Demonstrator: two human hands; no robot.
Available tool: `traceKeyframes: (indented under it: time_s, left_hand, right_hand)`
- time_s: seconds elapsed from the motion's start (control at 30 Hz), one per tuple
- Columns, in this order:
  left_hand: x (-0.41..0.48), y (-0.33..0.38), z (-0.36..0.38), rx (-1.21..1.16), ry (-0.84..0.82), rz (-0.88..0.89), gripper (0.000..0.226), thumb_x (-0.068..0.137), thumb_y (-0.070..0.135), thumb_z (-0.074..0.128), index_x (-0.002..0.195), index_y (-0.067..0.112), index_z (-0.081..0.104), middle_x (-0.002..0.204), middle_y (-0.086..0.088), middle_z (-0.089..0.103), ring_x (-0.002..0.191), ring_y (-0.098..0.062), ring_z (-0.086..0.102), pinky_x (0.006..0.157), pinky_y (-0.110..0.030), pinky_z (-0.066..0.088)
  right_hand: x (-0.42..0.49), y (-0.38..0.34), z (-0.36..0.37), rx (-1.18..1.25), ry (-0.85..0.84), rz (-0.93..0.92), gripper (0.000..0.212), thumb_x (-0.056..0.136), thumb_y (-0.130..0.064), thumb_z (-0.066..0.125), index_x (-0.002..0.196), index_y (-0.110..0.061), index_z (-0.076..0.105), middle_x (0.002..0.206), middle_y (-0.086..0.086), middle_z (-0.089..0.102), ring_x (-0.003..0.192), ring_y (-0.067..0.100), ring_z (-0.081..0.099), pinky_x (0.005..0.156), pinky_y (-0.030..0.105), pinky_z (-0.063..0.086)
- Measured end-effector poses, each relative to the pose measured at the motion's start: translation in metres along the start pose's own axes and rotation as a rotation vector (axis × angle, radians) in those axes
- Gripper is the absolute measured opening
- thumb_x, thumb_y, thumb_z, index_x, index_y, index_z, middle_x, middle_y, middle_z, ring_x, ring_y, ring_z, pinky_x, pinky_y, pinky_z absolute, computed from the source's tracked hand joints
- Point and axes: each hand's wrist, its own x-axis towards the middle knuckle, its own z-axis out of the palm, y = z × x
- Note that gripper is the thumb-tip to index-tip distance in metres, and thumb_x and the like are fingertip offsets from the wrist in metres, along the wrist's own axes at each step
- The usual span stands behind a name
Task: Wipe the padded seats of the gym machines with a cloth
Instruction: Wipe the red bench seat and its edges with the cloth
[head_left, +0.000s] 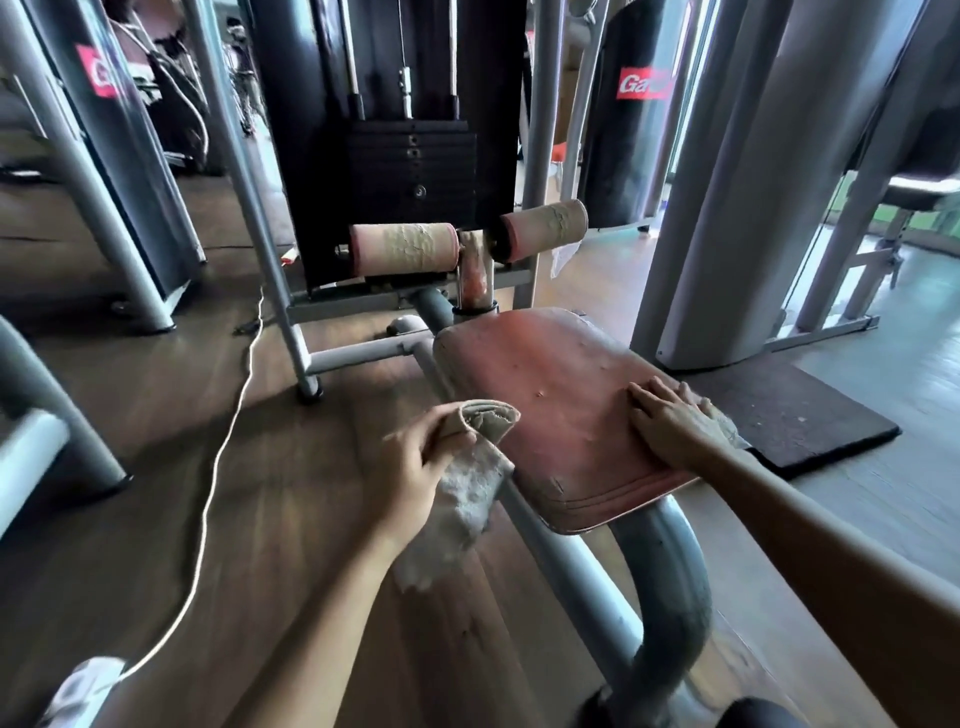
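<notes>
A worn red padded seat (540, 384) sits on a grey tube frame in the middle of the view. My right hand (670, 426) lies flat, fingers straight, on the seat's right edge and presses a pale cloth (727, 428) that peeks out beyond the fingers. My left hand (415, 467) grips a second grey-beige cloth (467, 493) just off the seat's left front corner; one end is folded over above the fingers and the rest hangs down toward the floor.
Two cracked foam leg rollers (402, 249) and a black weight stack (413, 166) stand behind the seat. Grey machine posts (727, 208) rise at right, a dark floor mat (795, 415) lies beside the seat, and a white cable (228, 436) runs across the wooden floor at left.
</notes>
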Motion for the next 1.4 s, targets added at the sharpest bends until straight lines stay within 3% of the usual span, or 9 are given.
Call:
traceKeyframes:
  time_s: [0.17,0.33,0.5,0.63,0.83,1.0,1.13,1.27,1.4]
  left_hand:
    - [-0.024,-0.017,-0.016,-0.038,0.065,-0.172,0.023,0.091,0.021,0.072,0.113,0.023,0.07,0.105,0.017,0.074,0.098,0.006,0.067,0.087,-0.011,0.047]
    - [-0.046,-0.036,-0.014,-0.044,0.143,-0.267,0.022,0.094,0.017,0.069,0.115,0.013,0.071,0.104,0.011,0.075,0.095,0.004,0.068,0.085,-0.014,0.049]
    - [-0.06,-0.055,0.008,-0.217,0.111,-0.388,0.019,0.095,0.006,0.065,0.112,0.015,0.067,0.103,0.009,0.073,0.098,0.003,0.066,0.09,-0.016,0.048]
    - [-0.078,-0.069,0.024,-0.354,0.094,-0.515,0.033,0.088,0.023,0.067,0.121,0.021,0.066,0.119,0.002,0.073,0.115,-0.014,0.067,0.105,-0.039,0.05]
    - [-0.074,-0.06,0.051,-0.303,0.245,-0.537,0.061,0.082,0.067,0.066,0.119,0.019,0.071,0.112,0.001,0.076,0.108,-0.016,0.071,0.099,-0.049,0.054]
    - [-0.063,-0.055,0.078,-0.269,0.286,-0.558,0.046,0.089,0.055,0.063,0.126,0.029,0.07,0.119,0.011,0.073,0.113,-0.005,0.067,0.1,-0.041,0.053]
    - [-0.041,-0.04,0.086,-0.307,0.399,-0.544,0.043,0.094,0.041,0.062,0.129,0.017,0.069,0.127,0.005,0.07,0.119,-0.006,0.064,0.106,-0.039,0.05]
    - [-0.046,-0.003,0.1,-0.32,0.199,-0.526,0.04,0.105,0.028,0.053,0.144,0.02,0.055,0.143,0.022,0.05,0.13,0.009,0.047,0.104,-0.002,0.03]
    - [-0.075,0.007,0.113,-0.579,0.153,-0.605,0.041,0.106,0.037,0.047,0.147,0.04,0.046,0.151,0.027,0.044,0.139,0.009,0.038,0.122,-0.032,0.03]
  right_hand:
    - [-0.021,-0.068,0.007,0.053,-0.111,-0.292,0.049,0.106,-0.052,0.032,0.154,-0.045,0.029,0.167,-0.011,0.016,0.154,0.033,0.007,0.121,0.058,0.003]
    - [-0.021,-0.073,0.026,-0.012,-0.05,-0.278,0.052,0.105,-0.054,0.023,0.157,-0.048,0.016,0.168,-0.012,0.011,0.155,0.034,0.005,0.124,0.052,0.004]
    - [-0.018,-0.072,0.03,0.037,0.082,-0.302,0.046,0.105,-0.054,0.033,0.15,-0.051,0.033,0.163,-0.017,0.027,0.149,0.024,0.023,0.12,0.047,0.017]
    - [-0.017,-0.072,0.031,0.078,0.126,-0.291,0.047,0.1,-0.06,0.036,0.146,-0.052,0.04,0.159,-0.019,0.034,0.146,0.019,0.029,0.119,0.045,0.022]
    - [-0.013,-0.07,0.034,0.122,0.143,-0.261,0.06,0.088,-0.074,0.025,0.144,-0.057,0.04,0.158,-0.021,0.036,0.15,0.019,0.028,0.12,0.049,0.025]
    - [-0.015,-0.071,0.034,0.127,0.151,-0.244,0.062,0.085,-0.076,0.024,0.143,-0.058,0.04,0.158,-0.02,0.036,0.15,0.019,0.028,0.121,0.049,0.025]
    - [-0.017,-0.072,0.035,0.114,0.156,-0.238,0.057,0.09,-0.071,0.029,0.143,-0.057,0.041,0.159,-0.019,0.036,0.15,0.021,0.028,0.121,0.047,0.025]
    - [-0.02,-0.073,0.036,0.113,0.157,-0.233,0.052,0.094,-0.066,0.033,0.144,-0.055,0.042,0.159,-0.02,0.035,0.149,0.02,0.027,0.12,0.045,0.022]
    - [-0.02,-0.073,0.038,0.112,0.153,-0.235,0.048,0.097,-0.063,0.035,0.145,-0.055,0.04,0.16,-0.02,0.032,0.151,0.021,0.024,0.121,0.046,0.02]
